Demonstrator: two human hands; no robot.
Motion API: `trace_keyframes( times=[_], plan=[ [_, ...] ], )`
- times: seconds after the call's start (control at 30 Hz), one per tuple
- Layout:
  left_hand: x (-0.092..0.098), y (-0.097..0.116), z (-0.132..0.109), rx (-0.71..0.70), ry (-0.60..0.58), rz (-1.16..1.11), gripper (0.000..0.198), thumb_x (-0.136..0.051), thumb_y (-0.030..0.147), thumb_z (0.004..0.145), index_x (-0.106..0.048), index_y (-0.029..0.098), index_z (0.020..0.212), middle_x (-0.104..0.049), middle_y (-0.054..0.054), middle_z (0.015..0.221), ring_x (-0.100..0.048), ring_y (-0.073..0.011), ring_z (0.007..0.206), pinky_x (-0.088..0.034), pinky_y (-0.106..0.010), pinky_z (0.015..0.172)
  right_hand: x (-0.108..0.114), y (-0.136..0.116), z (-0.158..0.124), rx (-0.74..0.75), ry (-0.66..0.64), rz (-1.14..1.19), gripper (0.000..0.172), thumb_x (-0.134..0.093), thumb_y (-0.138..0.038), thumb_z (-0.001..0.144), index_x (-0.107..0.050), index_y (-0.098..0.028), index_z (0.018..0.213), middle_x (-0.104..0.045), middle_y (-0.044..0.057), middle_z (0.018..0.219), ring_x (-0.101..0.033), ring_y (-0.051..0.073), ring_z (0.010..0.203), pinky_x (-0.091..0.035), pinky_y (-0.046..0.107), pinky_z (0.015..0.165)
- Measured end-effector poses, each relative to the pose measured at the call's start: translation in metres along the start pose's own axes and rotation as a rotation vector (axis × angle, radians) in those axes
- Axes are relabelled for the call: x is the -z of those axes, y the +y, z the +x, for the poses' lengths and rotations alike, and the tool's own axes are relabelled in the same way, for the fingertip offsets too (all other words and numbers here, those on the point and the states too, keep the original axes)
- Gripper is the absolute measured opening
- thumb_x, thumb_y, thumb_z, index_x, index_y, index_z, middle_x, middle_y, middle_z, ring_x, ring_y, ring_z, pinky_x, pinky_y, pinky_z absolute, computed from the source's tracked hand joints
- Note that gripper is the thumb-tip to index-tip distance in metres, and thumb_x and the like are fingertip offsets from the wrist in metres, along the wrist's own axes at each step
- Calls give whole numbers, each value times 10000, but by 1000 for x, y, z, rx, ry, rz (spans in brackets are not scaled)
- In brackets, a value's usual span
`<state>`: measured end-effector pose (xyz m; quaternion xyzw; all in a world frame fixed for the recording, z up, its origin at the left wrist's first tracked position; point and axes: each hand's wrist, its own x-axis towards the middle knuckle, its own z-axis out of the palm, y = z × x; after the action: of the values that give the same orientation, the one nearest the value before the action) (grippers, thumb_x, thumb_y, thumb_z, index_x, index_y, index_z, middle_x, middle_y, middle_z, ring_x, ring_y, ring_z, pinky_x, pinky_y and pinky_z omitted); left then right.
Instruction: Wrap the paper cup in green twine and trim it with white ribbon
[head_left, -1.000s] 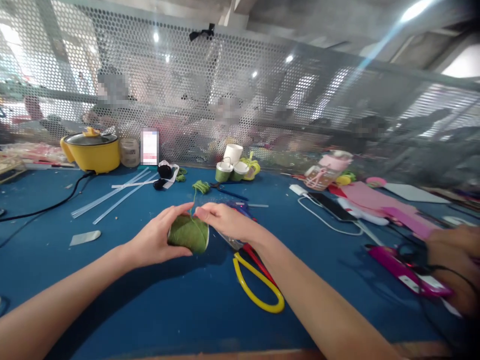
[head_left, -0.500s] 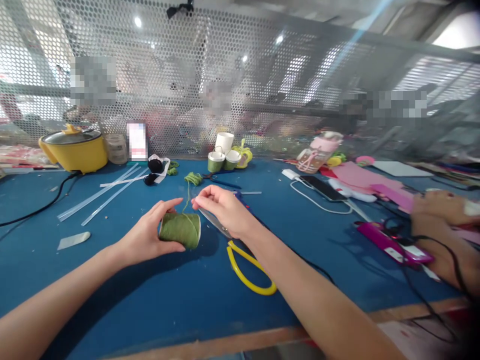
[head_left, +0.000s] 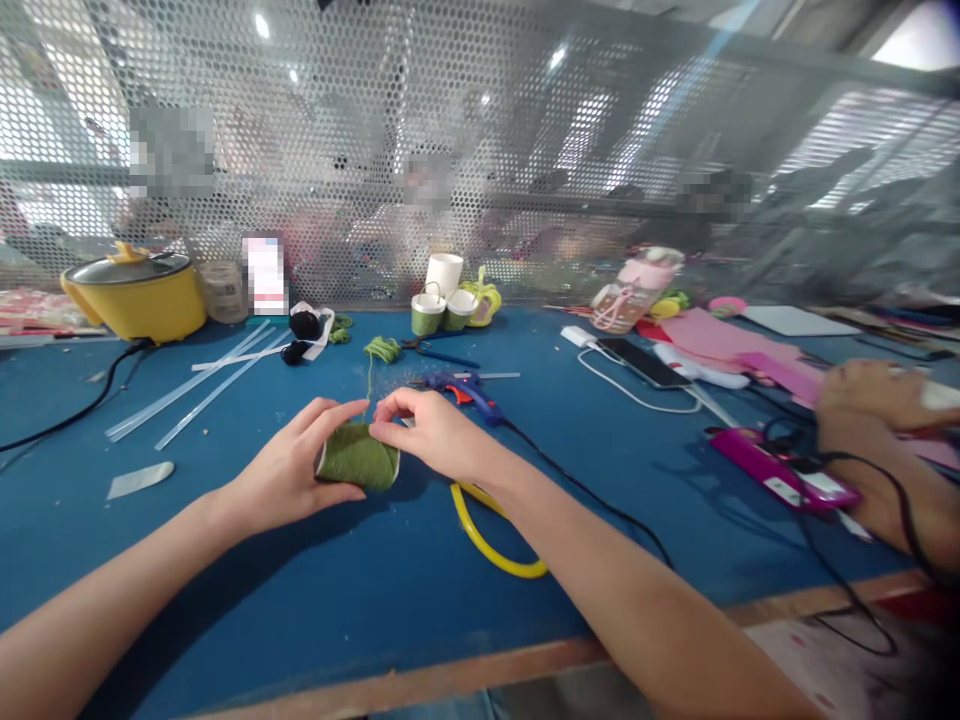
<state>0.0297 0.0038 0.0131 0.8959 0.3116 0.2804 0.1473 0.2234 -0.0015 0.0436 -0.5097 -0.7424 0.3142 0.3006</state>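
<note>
My left hand (head_left: 289, 470) wraps round a small cup (head_left: 358, 457) lying on its side, covered in green yarn. A strand of green yarn (head_left: 369, 378) runs from the cup back to a loose yarn bundle (head_left: 382, 348). My right hand (head_left: 427, 432) pinches that strand right at the cup's top edge. Both hands rest low over the blue table (head_left: 337, 600). Yellow-handled scissors (head_left: 495, 540) lie just behind my right wrist, partly hidden by it.
A blue glue gun (head_left: 465, 388) with a black cord lies beyond my right hand. Glue sticks (head_left: 195, 385), a yellow pot (head_left: 135, 295), small wrapped cups (head_left: 435, 312), a phone (head_left: 645, 362) and pink felt (head_left: 727, 345) sit further back. Another person's hands (head_left: 877, 430) work at the right by a pink tool (head_left: 780, 478).
The view has tilted down and the table's near edge now shows. My right hand has dropped from above the cup onto its top edge, still pinching the yarn. The left hand keeps its hold.
</note>
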Motion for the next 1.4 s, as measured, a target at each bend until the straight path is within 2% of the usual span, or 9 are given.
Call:
trace_keyframes(
  times=[0.2,0.33,0.43,0.53,0.73,0.87,0.97,1.13,1.4],
  plan=[
    [0,-5,2,109,62,-119,680,-671,372,679,-348,212,1256,-505,-55,982,-533,-212,911,-461,-351,784,5,1,0,37,117,210,122,-536,-284,773,-486,-176,745,-617,20,746,-537,127,669,-414,262,632],
    [-1,-3,1,75,51,-73,673,-670,362,683,-349,219,1257,-493,-63,1019,-526,-216,935,-461,-354,796,3,-2,-1,27,88,47,154,-622,-301,709,-546,-170,735,-591,9,748,-528,134,688,-407,278,676],
    [-2,0,0,5,27,3,659,-657,346,702,-341,228,1268,-473,-78,1074,-501,-228,985,-451,-360,830,-1,-3,-1,68,30,-73,121,-638,-230,694,-545,-168,646,-575,10,728,-525,145,727,-393,288,721],
    [-1,0,0,-11,28,19,648,-651,345,709,-339,241,1268,-472,-81,1080,-494,-233,996,-448,-367,836,-3,-2,-1,102,45,-80,113,-597,-187,722,-535,-169,629,-574,16,741,-525,144,743,-393,279,708],
    [1,-3,2,139,92,-153,619,-659,391,688,-397,216,1221,-514,-59,1004,-534,-214,923,-452,-352,792,2,0,0,77,187,186,127,-530,-272,787,-502,-177,708,-603,1,704,-529,114,633,-403,256,610],
    [2,-3,2,236,14,-245,516,-655,420,679,-493,194,1113,-558,-48,970,-550,-210,870,-452,-340,761,2,5,4,98,213,420,80,-576,-237,750,-534,-182,791,-592,-25,676,-573,108,660,-427,253,644],
    [3,0,3,296,-36,-299,518,-660,424,672,-498,187,1103,-581,-44,955,-557,-210,854,-452,-329,743,1,8,6,104,213,478,130,-599,-218,725,-593,-190,852,-610,-19,724,-591,110,701,-438,267,694],
    [6,4,4,249,-63,-336,502,-669,395,670,-496,193,1096,-579,-48,1019,-551,-221,901,-448,-310,737,2,10,7,81,225,455,93,-617,-222,705,-630,-194,793,-634,-13,727,-591,115,693,-444,278,702],
    [7,4,2,150,-30,-312,493,-678,371,675,-484,207,1097,-559,-46,1031,-551,-206,891,-449,-303,759,2,8,7,43,231,390,98,-611,-212,704,-640,-185,793,-649,-6,736,-582,112,671,-446,269,678]
  ],
)
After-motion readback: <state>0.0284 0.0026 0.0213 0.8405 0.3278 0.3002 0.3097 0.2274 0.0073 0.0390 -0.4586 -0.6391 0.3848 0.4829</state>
